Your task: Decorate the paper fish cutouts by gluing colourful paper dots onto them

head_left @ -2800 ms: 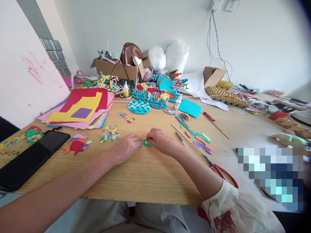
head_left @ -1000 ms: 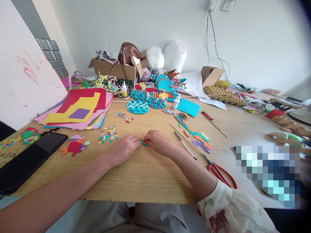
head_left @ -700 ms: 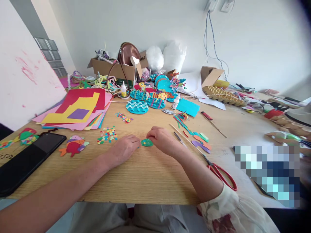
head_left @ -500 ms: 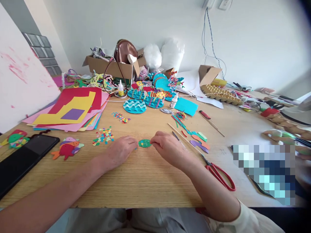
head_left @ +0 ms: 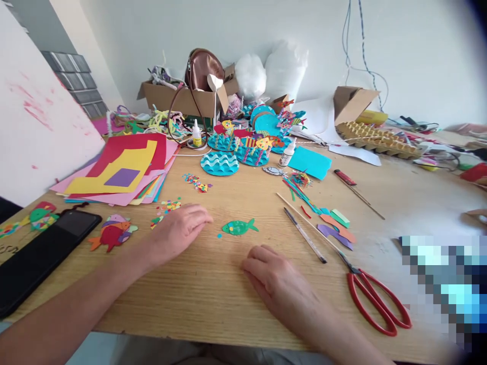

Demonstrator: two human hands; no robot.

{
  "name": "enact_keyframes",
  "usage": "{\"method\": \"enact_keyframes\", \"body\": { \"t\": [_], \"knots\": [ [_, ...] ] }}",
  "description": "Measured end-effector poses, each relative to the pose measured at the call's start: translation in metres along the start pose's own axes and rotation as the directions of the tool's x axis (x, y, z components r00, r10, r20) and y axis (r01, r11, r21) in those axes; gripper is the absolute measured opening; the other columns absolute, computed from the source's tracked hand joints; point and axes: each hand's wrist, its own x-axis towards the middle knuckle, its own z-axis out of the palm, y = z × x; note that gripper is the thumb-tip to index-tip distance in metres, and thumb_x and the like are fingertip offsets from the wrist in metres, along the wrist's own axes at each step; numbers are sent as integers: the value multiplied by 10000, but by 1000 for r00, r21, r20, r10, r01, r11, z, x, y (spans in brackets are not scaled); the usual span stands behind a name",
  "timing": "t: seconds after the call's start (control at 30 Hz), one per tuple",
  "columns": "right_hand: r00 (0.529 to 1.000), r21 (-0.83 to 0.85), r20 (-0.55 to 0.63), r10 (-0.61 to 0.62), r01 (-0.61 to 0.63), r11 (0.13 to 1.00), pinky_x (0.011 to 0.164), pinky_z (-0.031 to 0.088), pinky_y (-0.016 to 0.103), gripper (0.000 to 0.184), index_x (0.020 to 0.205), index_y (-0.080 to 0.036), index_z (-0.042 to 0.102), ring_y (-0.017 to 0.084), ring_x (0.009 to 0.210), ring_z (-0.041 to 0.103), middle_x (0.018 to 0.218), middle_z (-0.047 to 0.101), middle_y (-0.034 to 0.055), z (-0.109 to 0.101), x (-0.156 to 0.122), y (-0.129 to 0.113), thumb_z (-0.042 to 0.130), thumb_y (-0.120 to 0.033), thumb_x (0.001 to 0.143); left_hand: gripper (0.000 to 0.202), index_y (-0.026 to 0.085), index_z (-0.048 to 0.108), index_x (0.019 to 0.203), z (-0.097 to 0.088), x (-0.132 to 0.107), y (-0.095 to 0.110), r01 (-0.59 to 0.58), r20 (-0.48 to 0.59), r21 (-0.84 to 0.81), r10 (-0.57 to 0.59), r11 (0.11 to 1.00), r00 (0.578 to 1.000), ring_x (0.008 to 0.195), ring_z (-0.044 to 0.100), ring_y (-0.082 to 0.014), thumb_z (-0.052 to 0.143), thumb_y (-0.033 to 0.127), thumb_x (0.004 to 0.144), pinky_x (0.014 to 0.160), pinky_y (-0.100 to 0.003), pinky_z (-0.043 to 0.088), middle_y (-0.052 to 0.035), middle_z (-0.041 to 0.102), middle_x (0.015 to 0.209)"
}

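Note:
A green paper fish (head_left: pixel 239 227) with small dots stuck on it lies flat on the table between my hands, touched by neither. My left hand (head_left: pixel 181 228) hovers left of the fish, beside the pile of coloured paper dots (head_left: pixel 167 205). Its fingers are loosely stretched out, and I see nothing in them. My right hand (head_left: pixel 268 271) rests on the table below the fish. Its fingers are curled together and the tips are hidden, so I cannot tell whether they hold anything. One loose blue dot (head_left: pixel 219 235) lies just left of the fish's head.
Red-handled scissors (head_left: pixel 375 299), a pen (head_left: pixel 304 235) and a thin stick (head_left: pixel 297 208) lie at right, near paper scraps (head_left: pixel 335 228). A phone (head_left: pixel 49 258), layered paper fish (head_left: pixel 114 233) and coloured sheets (head_left: pixel 114 167) are at left. Behind stand glue bottles (head_left: pixel 287 153) and blue wavy bases (head_left: pixel 219 163).
Both hands have let go of the green fish. My right hand has drawn back toward the table's front edge, and my left has moved left toward the dots. The view has shifted.

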Motion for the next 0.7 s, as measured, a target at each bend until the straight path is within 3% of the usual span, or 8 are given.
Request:
{"method": "enact_keyframes", "body": {
  "t": [0.07,0.13,0.3,0.37,0.47,0.57,0.6,0.7],
  "knots": [
    [999,50,-28,-22,23,998,624,400,232,213,714,-187,555,140,714,522,778,571,33,5,-7,-4,407,-101,842,206,178,578,819,-8,-10,13,-38,185,28,32,999,982,808,555,-151,391,104,866,725,-263,441,-14,608,836],
    [997,97,-63,-47,53,994,594,404,222,215,705,-194,548,133,678,526,750,567,28,10,-12,-6,406,-102,839,193,193,551,773,-13,-22,30,-11,365,9,7,1000,931,725,540,-127,409,104,869,646,-229,426,15,588,793],
    [981,139,-172,-95,119,983,546,412,195,250,726,-194,561,117,627,537,708,558,26,21,-19,-8,367,-122,867,169,188,507,732,-13,-43,61,-112,512,53,70,992,856,650,519,-139,440,69,832,573,-247,387,15,570,728],
    [973,140,-198,-115,145,979,536,417,188,263,746,-186,570,113,618,545,708,564,30,25,-20,-8,349,-144,882,184,184,514,733,-15,-45,58,-77,519,59,35,995,854,648,528,-134,415,74,843,582,-240,390,12,572,721],
    [967,156,-218,-134,170,973,539,429,183,281,774,-184,581,110,618,553,708,570,35,31,-21,-7,328,-173,898,215,179,552,767,-28,-44,34,107,470,86,-135,991,872,691,558,-126,378,96,861,619,-219,406,2,595,756],
    [965,174,-220,-141,181,968,547,438,181,279,791,-189,584,109,624,556,704,568,34,35,-23,-5,328,-184,902,203,180,590,859,-48,-42,-6,290,234,136,-315,947,920,822,577,-143,394,132,841,721,-231,414,-20,633,884],
    [966,180,-216,-139,180,967,550,442,180,277,790,-190,584,109,626,558,707,569,34,37,-24,-4,331,-183,902,200,184,601,840,-54,-41,-19,355,164,146,-377,923,912,822,580,-144,404,150,829,723,-230,414,-15,642,878],
    [970,193,-205,-129,169,967,561,456,177,276,784,-188,581,106,630,565,718,572,38,40,-25,-2,330,-172,898,162,178,621,804,-65,-37,-50,525,130,187,-550,830,825,716,583,-135,463,210,788,644,-211,411,0,651,786]
  ]
}}
